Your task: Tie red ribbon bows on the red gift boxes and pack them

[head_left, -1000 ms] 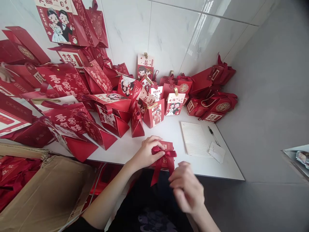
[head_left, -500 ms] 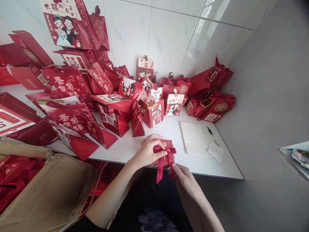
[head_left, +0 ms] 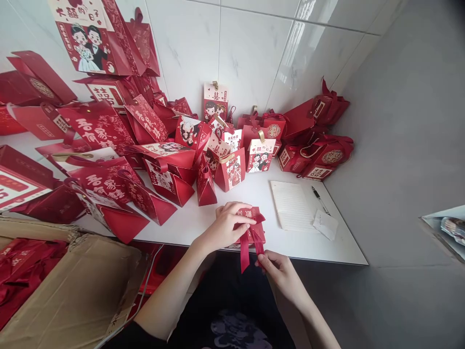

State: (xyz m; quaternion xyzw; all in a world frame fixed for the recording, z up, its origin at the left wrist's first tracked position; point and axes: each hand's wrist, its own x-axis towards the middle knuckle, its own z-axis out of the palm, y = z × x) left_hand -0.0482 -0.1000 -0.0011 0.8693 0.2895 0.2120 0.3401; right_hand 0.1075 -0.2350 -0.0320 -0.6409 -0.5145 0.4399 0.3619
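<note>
A small red box (head_left: 259, 233) lies at the front edge of the white table, with a dark red ribbon (head_left: 245, 252) tied in a bow on its top. My left hand (head_left: 230, 225) rests over the box's left part, its thumb and fingers pinching the bow near the knot. Below and to the right, my right hand (head_left: 272, 266) grips one hanging ribbon tail between thumb and fingers. The other tail hangs free between my hands. Part of the box is hidden under my left hand.
Several red gift boxes (head_left: 169, 182) crowd the left and back of the white table (head_left: 301, 247). To the right lie a lined notebook (head_left: 292, 206), a pen (head_left: 320, 199) and a small white packet (head_left: 325, 224). A cardboard box (head_left: 90, 281) stands at the lower left.
My right hand has moved slightly down with the ribbon tail. The bow's right loop looks smaller, and my left fingers lie flatter over the knot. The view has shifted a little.
</note>
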